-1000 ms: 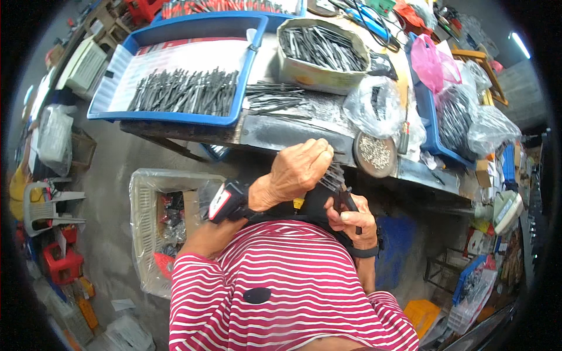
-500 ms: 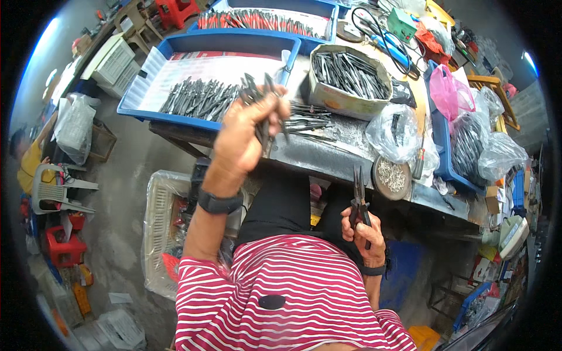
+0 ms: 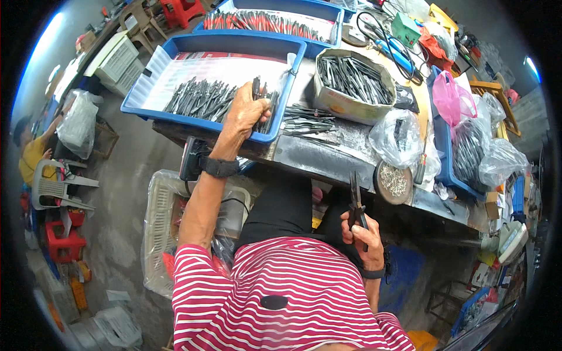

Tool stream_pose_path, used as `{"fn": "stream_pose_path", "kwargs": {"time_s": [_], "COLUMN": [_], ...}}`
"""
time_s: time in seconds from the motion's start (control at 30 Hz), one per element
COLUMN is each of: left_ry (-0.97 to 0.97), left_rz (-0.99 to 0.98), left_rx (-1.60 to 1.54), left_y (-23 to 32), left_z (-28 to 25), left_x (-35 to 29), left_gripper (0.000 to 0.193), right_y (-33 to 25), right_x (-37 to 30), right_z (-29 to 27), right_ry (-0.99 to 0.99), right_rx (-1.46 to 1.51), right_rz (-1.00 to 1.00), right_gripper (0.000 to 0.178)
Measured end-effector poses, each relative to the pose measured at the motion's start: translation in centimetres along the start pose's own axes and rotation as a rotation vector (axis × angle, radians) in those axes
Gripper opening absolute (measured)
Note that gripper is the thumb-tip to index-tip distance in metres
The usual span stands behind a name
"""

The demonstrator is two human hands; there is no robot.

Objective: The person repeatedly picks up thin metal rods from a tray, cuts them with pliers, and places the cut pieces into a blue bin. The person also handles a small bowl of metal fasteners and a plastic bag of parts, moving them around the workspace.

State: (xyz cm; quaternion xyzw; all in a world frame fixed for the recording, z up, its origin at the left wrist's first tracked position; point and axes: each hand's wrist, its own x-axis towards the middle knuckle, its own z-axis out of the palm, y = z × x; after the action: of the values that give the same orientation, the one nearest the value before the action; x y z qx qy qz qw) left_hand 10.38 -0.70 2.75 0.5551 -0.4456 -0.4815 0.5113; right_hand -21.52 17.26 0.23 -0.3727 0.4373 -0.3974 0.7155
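My left hand [image 3: 246, 111] is at the right end of a blue tray [image 3: 132, 103], its fingers closed around dark pliers [image 3: 256, 88], partly hidden by the fingers. To its left in the white-lined tray lies a heap of similar dark pliers [image 3: 196, 97]. Nearer my body, in front of the bench edge, my right hand [image 3: 365, 235] grips long-nose pliers [image 3: 356, 199] with the jaws pointing up and away. A round dish [image 3: 383, 189] of small silvery pieces sits on the bench close to those jaws.
Behind is another blue tray [image 3: 275, 39] of red-and-dark tools. A box [image 3: 349, 106] of dark metal pieces stands on the bench [image 3: 319, 158], beside loose pieces [image 3: 307, 120]. To the right are plastic bags [image 3: 395, 140], a screwdriver [image 3: 421, 161] and a blue bin [image 3: 468, 180].
My left hand has lowered its pliers from above the bench edge into the right end of the tray. My right hand has stayed nearly in place, still gripping the long-nose pliers.
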Motion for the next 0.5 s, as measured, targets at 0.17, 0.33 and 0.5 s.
{"fn": "stream_pose_path", "kwargs": {"time_s": [0.17, 0.33, 0.5], "left_ry": [0.169, 0.239, 0.278], "left_rz": [0.48, 0.564, 0.426], "left_rx": [0.856, 1.004, 1.152], "left_y": [-1.2, -1.4, -0.3], "left_z": [0.6, 2.1, 2.7], "left_x": [-0.4, -1.3, -1.1], "left_gripper": [0.029, 0.036, 0.031], "right_y": [0.1, 0.6, 0.9], "right_x": [0.2, 0.2, 0.1], "right_z": [-0.1, -0.8, -1.1], "right_ry": [0.003, -0.037, -0.035], "right_rx": [-0.026, -0.029, -0.016], "right_rz": [0.019, 0.009, 0.011], "right_gripper": [0.047, 0.046, 0.046]}}
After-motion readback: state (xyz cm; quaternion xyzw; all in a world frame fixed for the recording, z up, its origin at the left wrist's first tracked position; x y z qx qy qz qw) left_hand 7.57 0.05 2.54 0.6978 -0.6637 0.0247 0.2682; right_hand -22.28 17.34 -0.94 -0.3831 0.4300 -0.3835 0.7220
